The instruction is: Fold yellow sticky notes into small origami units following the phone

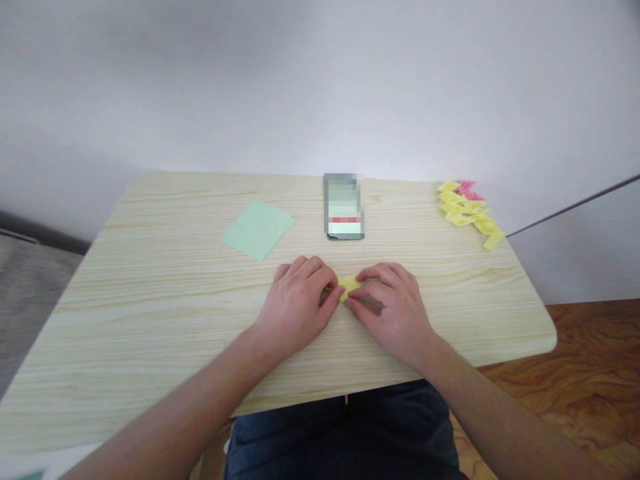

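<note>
A small folded piece of yellow paper is between my two hands, low over the middle of the table. My left hand pinches its left end with thumb and forefinger. My right hand has its thumb and fingertips closed on the right side of the same paper. Fingers cover parts of the paper, so its full shape is hidden. Beyond my left hand lie light green square sheets, slightly fanned. A phone with a blurred screen lies past the paper.
Several folded yellow paper pieces sit at the table's right back edge, with pink folded paper beside them. The wooden table stands against a white wall. Its rounded right corner overhangs a wooden floor.
</note>
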A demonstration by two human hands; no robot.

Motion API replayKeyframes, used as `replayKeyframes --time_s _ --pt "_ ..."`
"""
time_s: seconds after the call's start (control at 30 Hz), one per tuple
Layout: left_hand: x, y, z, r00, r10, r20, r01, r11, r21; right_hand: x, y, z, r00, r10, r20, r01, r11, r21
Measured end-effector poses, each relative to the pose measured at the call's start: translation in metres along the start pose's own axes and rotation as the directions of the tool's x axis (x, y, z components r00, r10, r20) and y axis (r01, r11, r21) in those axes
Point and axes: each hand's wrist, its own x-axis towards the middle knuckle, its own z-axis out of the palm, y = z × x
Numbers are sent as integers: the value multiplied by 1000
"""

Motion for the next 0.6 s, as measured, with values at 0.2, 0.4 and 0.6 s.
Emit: replayKeyframes --time_s 0.2,0.4,0.6 --pt "1 1 1 1000 -11 15 10 1000 15 -1 -1 1 1000 2 -7 -2 1000 -8" --pt "1 2 2 1000 -15 2 15 1000 18 -1 -3 2 1000 9 -13 -9 1000 -16" --pt "0 0 2 999 -37 3 37 999 11 -3 -3 3 1000 20 -2 -20 1000 -11"
